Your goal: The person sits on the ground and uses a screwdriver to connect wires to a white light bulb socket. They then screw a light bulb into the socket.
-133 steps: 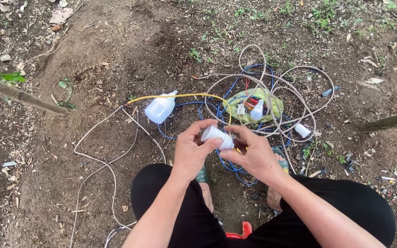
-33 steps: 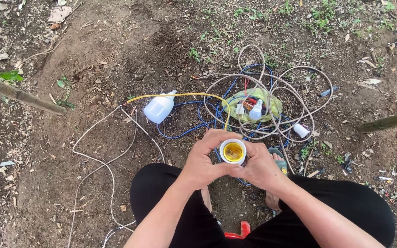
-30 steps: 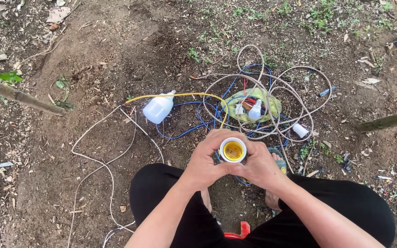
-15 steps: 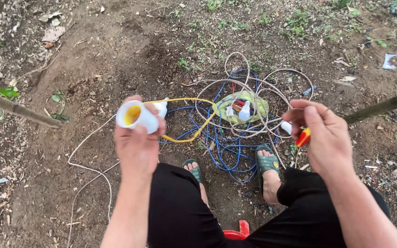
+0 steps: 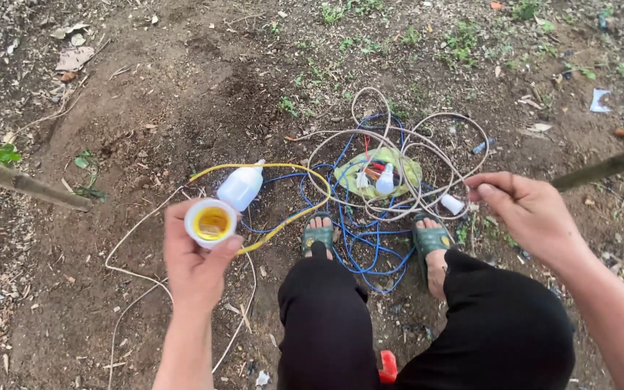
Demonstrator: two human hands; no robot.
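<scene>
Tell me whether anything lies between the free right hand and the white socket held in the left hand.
Nothing solid blocks that gap. The right hand hovers open above the tangle of wires, and the left hand holds the white socket up off the ground. Only the person's knees sit below the line between them.

place: outdoor yard | bare dirt ground [image 5: 182, 94] | weeds [image 5: 464, 40] | dry leaves [image 5: 74, 58]

White round lamp socket [image 5: 211, 223], brass-yellow inside, open end facing up.
</scene>
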